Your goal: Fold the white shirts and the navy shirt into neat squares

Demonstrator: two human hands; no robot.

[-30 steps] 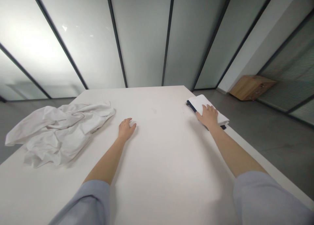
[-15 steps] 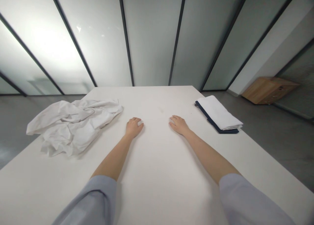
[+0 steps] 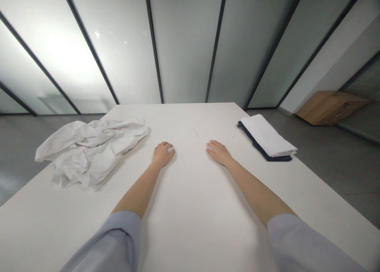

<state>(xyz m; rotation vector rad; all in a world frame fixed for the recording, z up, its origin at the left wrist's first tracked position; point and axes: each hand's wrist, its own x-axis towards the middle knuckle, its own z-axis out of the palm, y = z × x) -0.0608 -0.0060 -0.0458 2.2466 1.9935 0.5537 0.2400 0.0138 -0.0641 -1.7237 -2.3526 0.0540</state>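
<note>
Left of left hand (image 3: 162, 154): crumpled white cloth (image 3: 90, 153), near, obstructs sideways passage.
Right of right hand (image 3: 218, 152): folded white towel with navy edging (image 3: 267, 137), near, obstructs sideways passage.
Between and ahead of hands: white tabletop (image 3: 190, 121), open passage to far edge.

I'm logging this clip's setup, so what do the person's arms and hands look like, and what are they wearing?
The left sleeve and right sleeve are loose, pale blue-grey fabric ending partway along the forearms, which are bare. The left hand and right hand are bare too: no gloves, watch or cables show.
</note>
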